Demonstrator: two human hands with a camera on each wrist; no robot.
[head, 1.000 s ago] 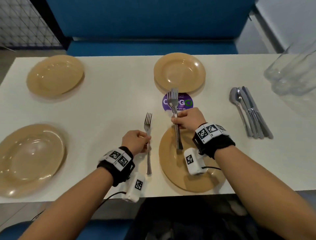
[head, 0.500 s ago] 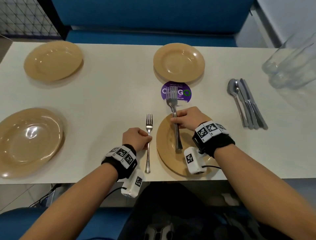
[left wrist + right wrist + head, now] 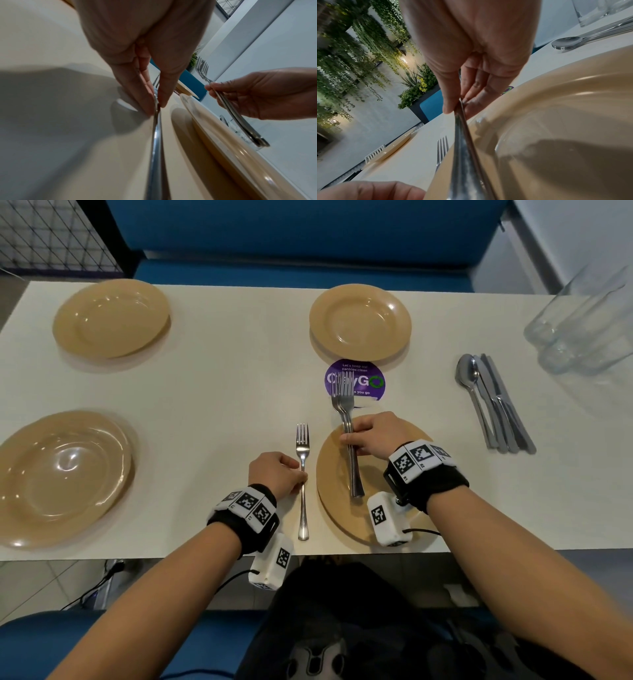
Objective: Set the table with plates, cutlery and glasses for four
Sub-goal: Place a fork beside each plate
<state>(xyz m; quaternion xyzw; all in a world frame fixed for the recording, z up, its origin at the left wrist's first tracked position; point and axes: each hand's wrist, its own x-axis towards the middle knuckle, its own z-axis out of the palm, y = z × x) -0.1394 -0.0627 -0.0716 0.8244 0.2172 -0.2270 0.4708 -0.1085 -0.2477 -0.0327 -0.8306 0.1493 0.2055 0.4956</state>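
Pinching a fork [image 3: 302,470] flat on the bench [image 3: 219,405], the left hand [image 3: 275,474] sits at nine o'clock of the near plate [image 3: 334,491]. Right hand [image 3: 375,436] grips stacked forks [image 3: 346,419] above it. Spoons and knives [image 3: 493,402] lie at two o'clock.

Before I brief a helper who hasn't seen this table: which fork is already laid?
Find the near plate at the table's front edge. The single fork lies flat just left of it, pinched by the left hand; the other forks are bunched in the right hand.
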